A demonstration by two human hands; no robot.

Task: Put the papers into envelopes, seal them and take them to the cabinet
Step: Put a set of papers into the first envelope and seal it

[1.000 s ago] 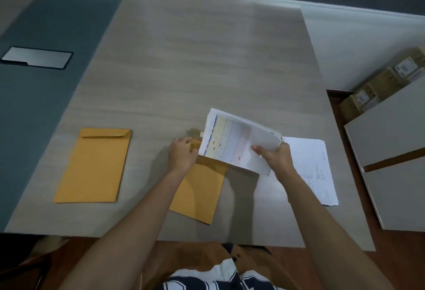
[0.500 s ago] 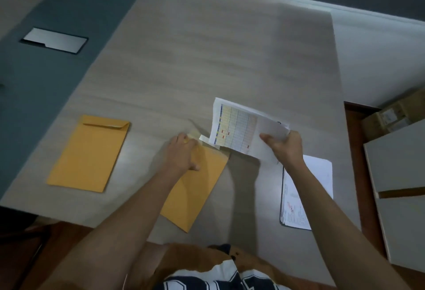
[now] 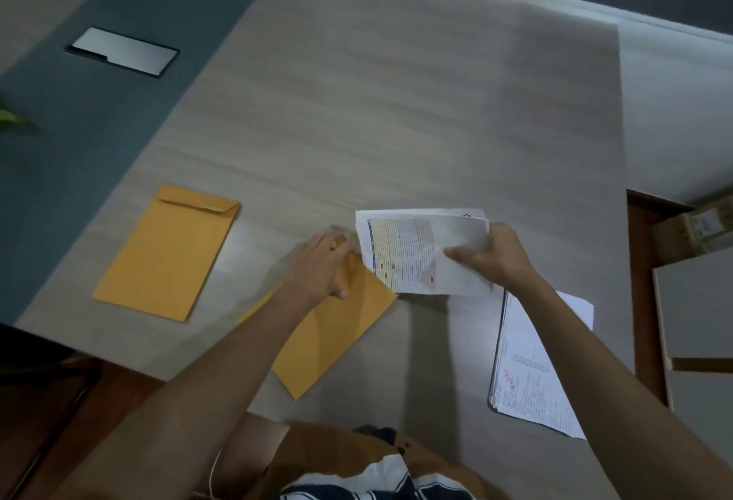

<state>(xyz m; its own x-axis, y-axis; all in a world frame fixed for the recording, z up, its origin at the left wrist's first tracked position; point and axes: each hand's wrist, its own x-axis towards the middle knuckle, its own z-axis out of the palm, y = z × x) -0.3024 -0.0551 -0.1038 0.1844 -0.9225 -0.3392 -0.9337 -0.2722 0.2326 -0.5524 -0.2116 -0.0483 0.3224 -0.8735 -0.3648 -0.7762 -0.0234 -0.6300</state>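
While our left hand (image 3: 323, 267) gripped the mouth end of the near envelope (image 3: 337, 331), thumb on its face and fingers curled over the top edge, our right hand (image 3: 497, 257) pinched the folded sheaf of papers (image 3: 412, 251) by its right edge, thumb on top and fingers beneath. The change over the last second was small but telling: the papers, which had been tilted up and away from the envelope, had swung down nearly level, and their left edge now sat right at the envelope's opening, just beside our left fingers. Blur hid the flap and the mouth itself, so we could not tell whether any corner had slipped inside — we judged it had not quite started. The envelope lay slantwise on the table (image 3: 396, 102), its lower corner hanging past the near edge toward our lap. That meant the first insertion was lined up, not yet made; the next move, as we read it, was to hold the mouth open and slide the sheaf down and to the left without catching a corner. A second envelope (image 3: 166, 253) lay flat well off to the left, flap folded down, untouched, and a further stack of printed sheets (image 3: 535, 360) waited on the right by the table edge — so sealing, a second filling and the walk to the cabinet all remained ahead.
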